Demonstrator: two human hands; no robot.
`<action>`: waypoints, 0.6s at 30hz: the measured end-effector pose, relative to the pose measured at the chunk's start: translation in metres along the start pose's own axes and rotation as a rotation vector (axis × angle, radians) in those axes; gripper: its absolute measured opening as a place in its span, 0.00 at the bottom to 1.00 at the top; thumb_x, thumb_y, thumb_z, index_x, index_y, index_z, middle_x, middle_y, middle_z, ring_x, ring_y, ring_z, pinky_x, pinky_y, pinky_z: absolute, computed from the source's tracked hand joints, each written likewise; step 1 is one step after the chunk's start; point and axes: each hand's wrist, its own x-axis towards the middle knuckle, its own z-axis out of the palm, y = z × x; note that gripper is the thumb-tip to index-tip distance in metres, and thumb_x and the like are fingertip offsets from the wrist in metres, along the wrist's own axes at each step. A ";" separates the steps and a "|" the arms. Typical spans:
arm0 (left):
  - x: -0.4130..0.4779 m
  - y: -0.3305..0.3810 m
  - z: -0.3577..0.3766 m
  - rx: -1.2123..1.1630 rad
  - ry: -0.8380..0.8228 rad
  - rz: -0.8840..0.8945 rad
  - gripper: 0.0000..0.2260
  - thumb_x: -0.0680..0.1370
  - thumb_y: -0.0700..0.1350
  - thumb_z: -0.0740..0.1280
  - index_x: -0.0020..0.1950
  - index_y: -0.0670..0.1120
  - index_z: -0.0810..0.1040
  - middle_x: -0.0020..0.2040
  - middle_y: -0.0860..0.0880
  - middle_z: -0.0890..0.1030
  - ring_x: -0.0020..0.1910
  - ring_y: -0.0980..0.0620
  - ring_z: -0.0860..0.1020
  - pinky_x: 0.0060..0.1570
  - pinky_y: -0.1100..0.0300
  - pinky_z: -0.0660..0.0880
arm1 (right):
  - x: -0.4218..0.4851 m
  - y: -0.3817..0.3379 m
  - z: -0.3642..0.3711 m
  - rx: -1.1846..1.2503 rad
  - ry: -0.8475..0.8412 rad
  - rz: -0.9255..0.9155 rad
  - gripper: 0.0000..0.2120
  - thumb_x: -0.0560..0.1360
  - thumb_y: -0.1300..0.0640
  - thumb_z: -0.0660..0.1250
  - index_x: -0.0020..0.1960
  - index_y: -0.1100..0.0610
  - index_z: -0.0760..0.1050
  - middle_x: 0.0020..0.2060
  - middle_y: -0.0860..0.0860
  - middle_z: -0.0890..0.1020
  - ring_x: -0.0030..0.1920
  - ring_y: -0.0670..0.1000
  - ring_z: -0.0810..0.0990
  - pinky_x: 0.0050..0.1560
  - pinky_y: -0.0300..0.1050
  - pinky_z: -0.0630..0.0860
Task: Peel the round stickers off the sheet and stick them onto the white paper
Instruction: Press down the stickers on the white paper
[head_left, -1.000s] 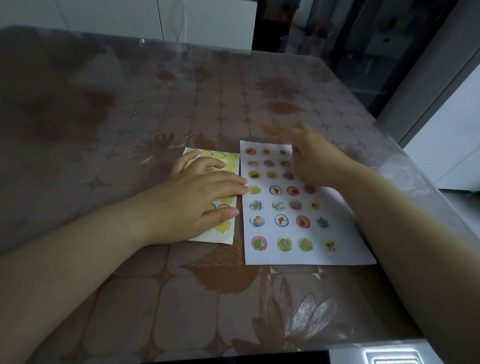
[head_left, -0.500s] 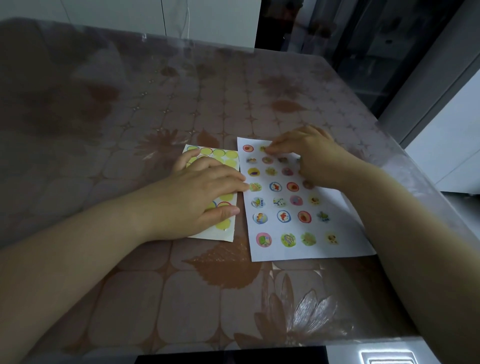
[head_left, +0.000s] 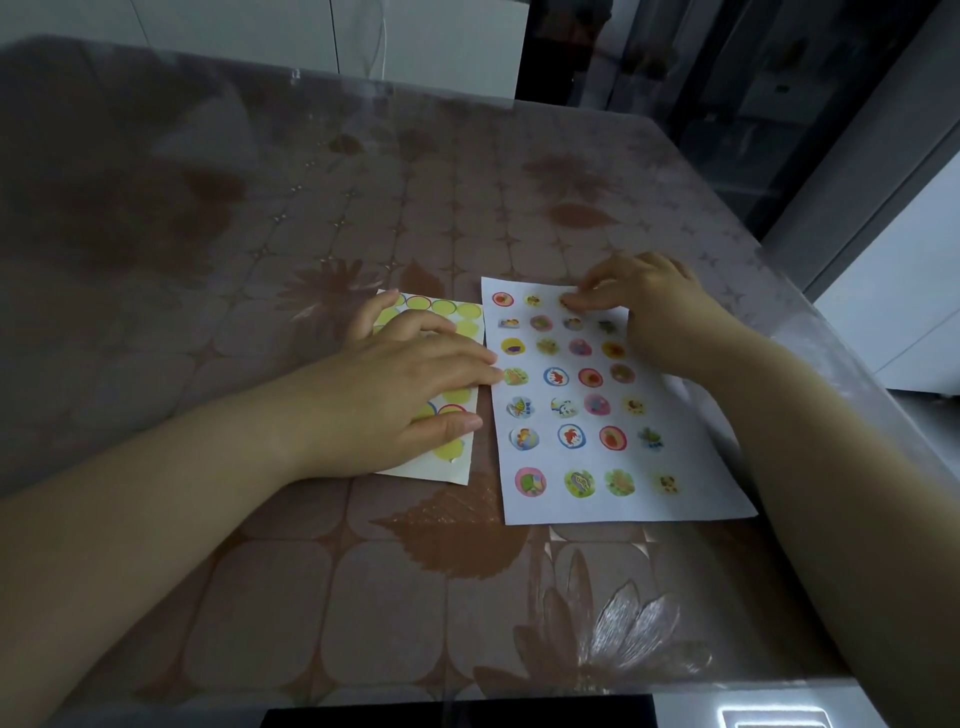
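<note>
The sticker sheet (head_left: 460, 466) lies left of centre, and most of its round spots are bare yellow backing. My left hand (head_left: 400, 395) rests flat on it with straight fingers, the fingertips reaching its right edge. Beside it on the right lies the white paper (head_left: 701, 493), carrying several rows of round picture stickers. My right hand (head_left: 654, 306) is at the paper's top edge. Its index fingertip and thumb press on a round sticker (head_left: 565, 301) in the top row, third from the left, and mostly cover it.
Both sheets lie on a table (head_left: 311, 597) under a glossy brown flower-patterned cover. The table's right edge (head_left: 841, 364) runs close to the white paper, and its near edge is just below my forearms. Dark cabinets stand behind on the right.
My right hand came down from above the paper to its top row, then shifted a little right and settled its fingertips on a sticker there. My left hand stayed on the sticker sheet.
</note>
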 end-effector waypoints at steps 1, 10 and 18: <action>0.000 0.000 0.000 0.000 -0.003 0.000 0.25 0.72 0.64 0.46 0.65 0.60 0.68 0.66 0.65 0.67 0.66 0.62 0.55 0.68 0.54 0.35 | 0.000 -0.001 -0.001 -0.024 -0.003 -0.015 0.31 0.70 0.73 0.56 0.64 0.46 0.72 0.66 0.47 0.70 0.67 0.53 0.61 0.70 0.44 0.46; 0.000 -0.001 -0.003 -0.029 -0.009 -0.009 0.25 0.71 0.65 0.47 0.64 0.60 0.69 0.62 0.68 0.66 0.65 0.63 0.55 0.69 0.50 0.37 | -0.011 0.018 -0.001 0.312 0.114 0.195 0.31 0.70 0.76 0.51 0.64 0.52 0.73 0.67 0.50 0.72 0.68 0.53 0.67 0.63 0.38 0.64; 0.000 -0.004 -0.004 -0.038 -0.023 -0.002 0.25 0.71 0.65 0.47 0.64 0.61 0.68 0.62 0.69 0.64 0.66 0.64 0.55 0.68 0.55 0.35 | -0.006 0.017 -0.004 0.045 0.015 0.069 0.32 0.67 0.79 0.54 0.58 0.50 0.78 0.64 0.48 0.75 0.68 0.51 0.65 0.73 0.48 0.45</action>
